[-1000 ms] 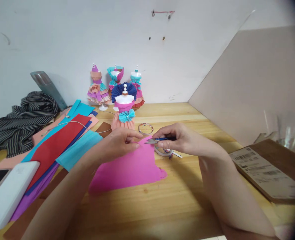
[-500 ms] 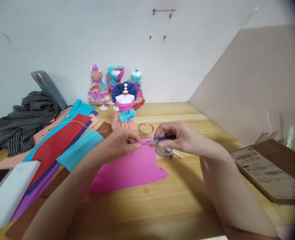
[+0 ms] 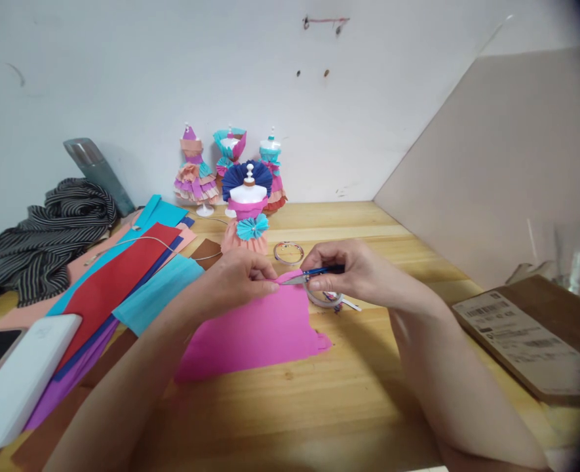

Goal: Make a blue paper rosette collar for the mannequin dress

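A pink sheet of paper (image 3: 255, 334) lies on the wooden table (image 3: 348, 400) in front of me. My left hand (image 3: 238, 278) pinches its far edge, fingers closed on the paper. My right hand (image 3: 348, 272) grips small blue-handled snips (image 3: 302, 276), whose blades point left into the pink paper's top edge, next to my left fingertips. A roll of tape (image 3: 323, 299) sits under my right hand.
Several small mannequins in paper dresses (image 3: 245, 206) stand at the back by the wall. Coloured paper sheets (image 3: 117, 282) spread at the left, with striped cloth (image 3: 48, 236) and a white device (image 3: 17, 380). A metal ring (image 3: 288, 252) lies mid-table. A labelled cardboard package (image 3: 525, 334) lies at the right.
The snips have moved left along the pink paper's top edge, closer to my left fingers. Both hands stay almost in place.
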Tool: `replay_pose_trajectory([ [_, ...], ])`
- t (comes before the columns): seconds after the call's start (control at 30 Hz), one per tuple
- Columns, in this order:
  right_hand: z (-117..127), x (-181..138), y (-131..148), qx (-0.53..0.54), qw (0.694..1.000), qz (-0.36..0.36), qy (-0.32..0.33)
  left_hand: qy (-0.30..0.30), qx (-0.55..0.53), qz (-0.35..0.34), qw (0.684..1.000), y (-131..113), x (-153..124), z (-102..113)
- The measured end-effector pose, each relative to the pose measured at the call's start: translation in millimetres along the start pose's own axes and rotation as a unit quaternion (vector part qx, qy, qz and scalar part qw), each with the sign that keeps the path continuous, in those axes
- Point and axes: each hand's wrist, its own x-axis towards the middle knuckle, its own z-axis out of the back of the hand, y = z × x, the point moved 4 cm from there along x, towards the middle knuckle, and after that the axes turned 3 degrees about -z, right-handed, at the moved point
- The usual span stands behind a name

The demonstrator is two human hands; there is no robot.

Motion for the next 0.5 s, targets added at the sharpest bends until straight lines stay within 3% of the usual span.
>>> replay_pose_trajectory([
  [0.5,-3.9,2.8,-1.6,0.020,1.000,-0.005,0.001,0.003,-0.014,0.013,1.000,8.0,1.4,0.4],
])
